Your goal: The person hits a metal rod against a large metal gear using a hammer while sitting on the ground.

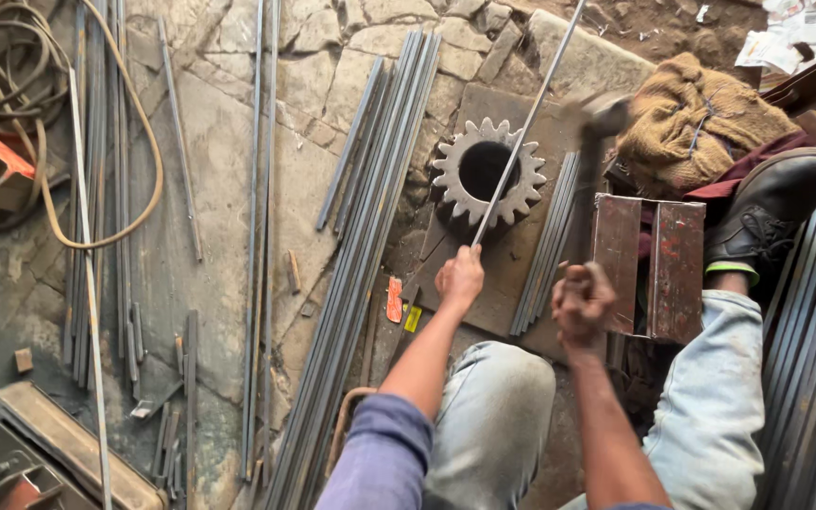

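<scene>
Left hand (460,279): grip closed on a thin steel rod (529,123) laid across a toothed gear wheel (488,172) on the stone floor (229,142). Right hand (583,300): fist closed on a hammer (589,165), its blurred head raised beside the gear.

The hammer (595,151) in the right hand (581,304) was smeared by motion, its head a grey blur and its handle faint against the metal plate (512,274). The thin rod (526,123) gripped by the left hand (461,279) ran out past the top edge, its far end unseen. The rod also crossed the gear (486,172), hiding part of its bore. The steel strips (356,283) were cut off at the bottom edge, as were both forearms. The hose (96,142) left the frame at the top left corner.
</scene>
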